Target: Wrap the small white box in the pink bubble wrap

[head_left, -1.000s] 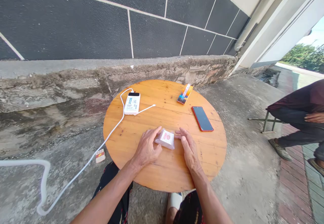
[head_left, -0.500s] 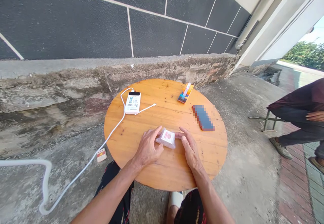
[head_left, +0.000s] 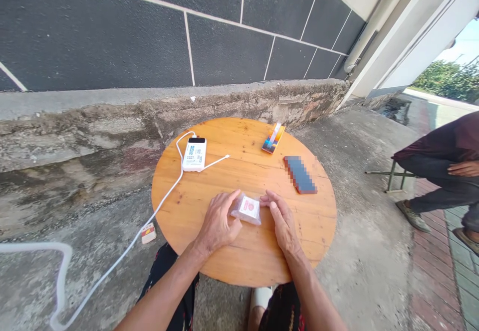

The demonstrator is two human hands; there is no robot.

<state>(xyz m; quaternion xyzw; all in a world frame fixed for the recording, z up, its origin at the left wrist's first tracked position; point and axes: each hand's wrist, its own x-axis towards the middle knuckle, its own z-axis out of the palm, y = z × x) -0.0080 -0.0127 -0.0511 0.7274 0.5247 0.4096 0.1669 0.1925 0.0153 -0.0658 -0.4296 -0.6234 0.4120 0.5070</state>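
A small white box (head_left: 249, 206) with red print lies near the middle front of the round table, wrapped in loose clear plastic. To its left is my left hand (head_left: 219, 223), thumb and fingers apart around the packet's left end; whether they touch the plastic I cannot tell. My right hand (head_left: 281, 220) rests on the tabletop just right of the packet, its fingers loosely bent and apart, with nothing in it. The box sits in the gap between both hands.
On the wooden table (head_left: 239, 263) are a white power bank (head_left: 195, 154) with a white cable, an orange-and-blue packet (head_left: 273, 139) and a pixelated phone (head_left: 300, 174). A small box (head_left: 148, 233) lies on the ground. A seated person (head_left: 441, 166) is at right, a wall behind.
The wrapped box has turned slightly and shifted a little toward me and to the right. Both hands stay beside it, almost unmoved. The whole view has shifted slightly.
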